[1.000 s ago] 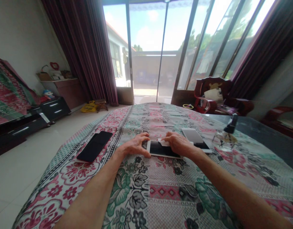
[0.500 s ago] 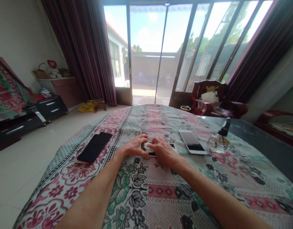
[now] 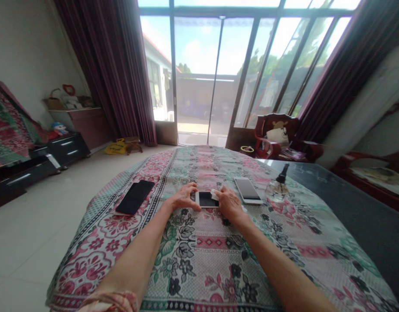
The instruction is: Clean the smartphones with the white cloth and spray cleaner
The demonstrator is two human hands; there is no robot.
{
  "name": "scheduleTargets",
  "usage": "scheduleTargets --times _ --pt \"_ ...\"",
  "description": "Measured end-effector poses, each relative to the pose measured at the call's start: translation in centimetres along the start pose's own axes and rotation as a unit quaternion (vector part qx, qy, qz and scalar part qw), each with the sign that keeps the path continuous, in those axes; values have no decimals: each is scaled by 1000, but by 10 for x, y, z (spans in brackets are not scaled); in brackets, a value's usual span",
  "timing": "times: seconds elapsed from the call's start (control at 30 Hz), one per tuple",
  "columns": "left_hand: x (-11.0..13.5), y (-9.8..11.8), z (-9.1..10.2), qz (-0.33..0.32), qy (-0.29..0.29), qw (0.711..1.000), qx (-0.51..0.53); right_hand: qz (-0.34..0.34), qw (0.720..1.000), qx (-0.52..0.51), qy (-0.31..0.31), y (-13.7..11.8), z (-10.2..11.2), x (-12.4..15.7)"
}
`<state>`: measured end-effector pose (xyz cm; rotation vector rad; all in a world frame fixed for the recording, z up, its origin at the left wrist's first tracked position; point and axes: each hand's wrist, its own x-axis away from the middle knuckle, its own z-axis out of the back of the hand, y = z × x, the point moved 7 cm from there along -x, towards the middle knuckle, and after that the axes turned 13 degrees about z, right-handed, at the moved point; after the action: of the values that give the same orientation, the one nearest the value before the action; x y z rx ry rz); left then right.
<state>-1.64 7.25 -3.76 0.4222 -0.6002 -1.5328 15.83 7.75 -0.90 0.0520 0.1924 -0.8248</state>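
A white-framed smartphone with a dark screen lies sideways on the patterned cloth in front of me. My left hand grips its left end between thumb and fingers. Over the right end is my right hand, its fingers closed on a small white wipe that touches the screen. That hand hides the phone's right end. To the right lies a second white smartphone. Two dark phones, one partly over the other, rest on the left.
A clear bottle with a black top stands at the right. The floral tablecloth covers the rounded surface under my hands. Farther off are a dark tabletop, a wooden chair, a yellow bag and glass doors.
My right hand has slid with the wipe from the phone's left part to its right part, uncovering the screen. My left hand stays at the left end. The camera view has shifted slightly.
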Motion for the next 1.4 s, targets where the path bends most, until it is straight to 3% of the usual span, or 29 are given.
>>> scheduleTargets --times 0.2,0.67,1.1,1.23,1.4 --pt "4 7 1 8 3 1000 -13 -70 996 5 52 -2 5 22" --pt "21 11 2 23 57 998 -13 -93 993 -3 67 3 8 28" --pt "14 5 -4 -13 85 996 8 29 995 -47 78 -53 -7 6" --pt "12 2 -5 -19 81 996 9 19 997 -47 66 -44 -7 6" --pt "13 2 -5 -25 80 997 -2 -50 996 -36 70 -10 -2 9"
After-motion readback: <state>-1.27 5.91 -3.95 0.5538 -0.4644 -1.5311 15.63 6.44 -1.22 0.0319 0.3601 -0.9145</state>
